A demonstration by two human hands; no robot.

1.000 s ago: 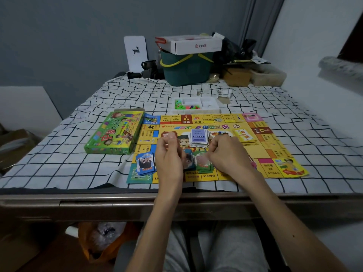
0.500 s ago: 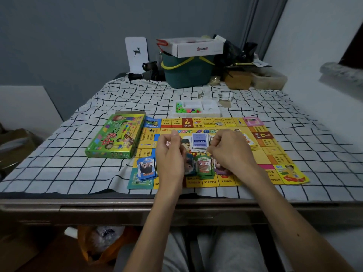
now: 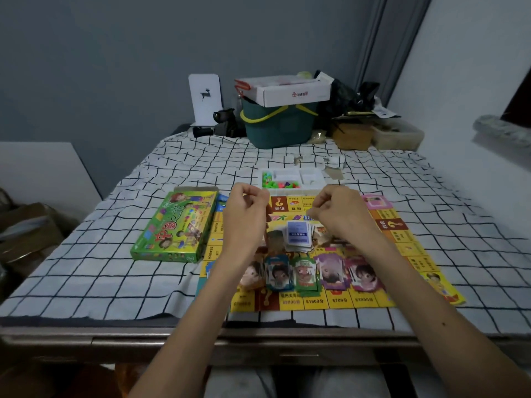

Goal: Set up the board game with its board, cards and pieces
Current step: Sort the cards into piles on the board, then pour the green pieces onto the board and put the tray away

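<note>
Board (image 3: pixel 408 248), yellow with coloured squares round its edge, lies flat on the grid-patterned cloth (image 3: pixel 86 271) that covers the counter (image 3: pixel 57 337), its near edge close to the counter's front. Just to its left, touching or nearly touching the board's edge, sits the green game box (image 3: pixel 175 225), lying flat. Behind the board's far edge rests a white tray (image 3: pixel 310 179) with small green, pink and blue pieces (image 3: pixel 280 183) in its left compartment. Further back stand a teal bucket (image 3: pixel 277 127) with a white carton (image 3: pixel 283 89) across its top.

At the board's centre lies a loose deck of blue-backed cards (image 3: pixel 297 235). Along the near side, 4 small stacks of picture cards (image 3: pixel 319 272) sit in a row, side by side.

Both hands are raised above the board's far half, apart from each other. The left hand (image 3: pixel 244 216) is curled with thumb and fingers pinched together; whether it grips anything cannot be told. The right hand (image 3: pixel 342 214) is likewise closed, fingertips pinched near a pale sliver that is too blurred to name.
</note>
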